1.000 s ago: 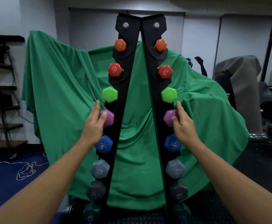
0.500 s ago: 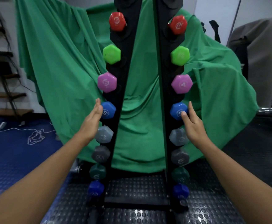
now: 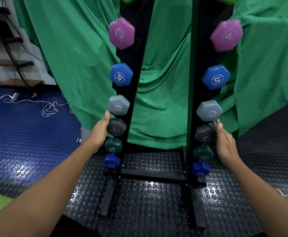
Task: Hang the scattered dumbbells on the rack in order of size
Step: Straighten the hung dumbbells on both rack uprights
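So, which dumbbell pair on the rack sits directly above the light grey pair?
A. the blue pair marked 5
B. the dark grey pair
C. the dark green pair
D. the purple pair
A: the blue dumbbell ends marked 5 hang just above the light grey ends on both uprights of the rack, with purple higher up.

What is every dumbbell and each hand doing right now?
Purple hexagonal dumbbell: hung on the black rack.
Blue hexagonal dumbbell marked 5: hung below it.
Light grey hexagonal dumbbell: hung, left fingertips near its edge.
Dark grey hexagonal dumbbell: hung, between the two hands.
Dark green dumbbell: hung.
Small dark blue dumbbell: hung lowest.
Left hand: open, holds nothing.
Right hand: open, holds nothing.
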